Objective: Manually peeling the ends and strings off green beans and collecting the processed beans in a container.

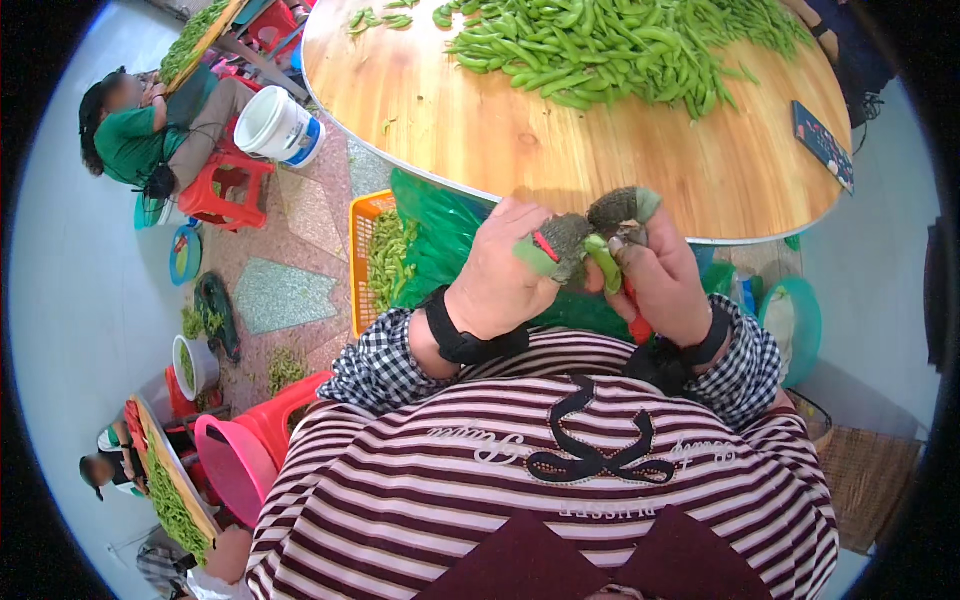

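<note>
My left hand (502,262) and my right hand (664,270) meet just beyond my lap, near the table's front edge. Between them is a green soybean pod (602,262), pinched by my left fingertips, with my right thumb close to its upper end. A red-handled tool (639,322) sticks out below my right hand, which is closed around it; its working end is hidden. Dark and green wrapping covers fingers on both hands. A large heap of soybean pods (592,49) lies at the back of the round wooden table (450,135).
Below the table are an orange crate (360,262) of pods and a green plastic bag (439,232). A white bucket (262,124) and red stool (225,187) stand left. A dark printed box or booklet (823,146) rests on the table's right. Other people sit nearby.
</note>
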Tool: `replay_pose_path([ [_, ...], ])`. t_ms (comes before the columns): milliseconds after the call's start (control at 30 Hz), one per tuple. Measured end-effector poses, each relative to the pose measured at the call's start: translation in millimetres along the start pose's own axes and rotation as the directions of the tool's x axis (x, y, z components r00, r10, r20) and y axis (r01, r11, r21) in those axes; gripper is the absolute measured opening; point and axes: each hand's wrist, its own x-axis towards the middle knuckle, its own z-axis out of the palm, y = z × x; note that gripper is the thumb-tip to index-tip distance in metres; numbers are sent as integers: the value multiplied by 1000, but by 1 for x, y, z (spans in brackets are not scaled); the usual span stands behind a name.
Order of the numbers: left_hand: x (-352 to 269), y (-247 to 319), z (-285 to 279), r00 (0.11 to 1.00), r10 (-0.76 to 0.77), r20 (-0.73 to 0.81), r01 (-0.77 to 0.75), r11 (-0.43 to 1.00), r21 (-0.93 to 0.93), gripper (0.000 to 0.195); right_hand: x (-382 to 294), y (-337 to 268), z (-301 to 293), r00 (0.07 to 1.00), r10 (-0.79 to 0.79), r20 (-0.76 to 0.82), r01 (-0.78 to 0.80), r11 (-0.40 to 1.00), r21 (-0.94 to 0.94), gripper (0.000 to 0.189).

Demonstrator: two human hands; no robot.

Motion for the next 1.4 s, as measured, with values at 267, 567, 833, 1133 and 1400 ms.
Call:
replay_pose_path([
  [267,-3,2,2,995,-84,57,94,976,-196,12,-1,-2,-13,982,-130,135,166,938,-304,22],
  [567,-9,5,-12,931,-91,354,192,946,-260,13,8,0,-22,943,-136,303,321,607,-727,21],
  [833,-17,-4,-20,973,-60,224,61,998,4,19,-1,-7,-14,999,34,19,-21,884,-467,12],
  [1133,-14,0,-14,986,27,167,-50,990,134,32,5,-1,-9,976,205,74,-182,953,-241,14],
  [1400,-14,1,-17,978,30,206,-65,984,164,25,18,22,-9,991,102,85,-63,925,-375,25],
])
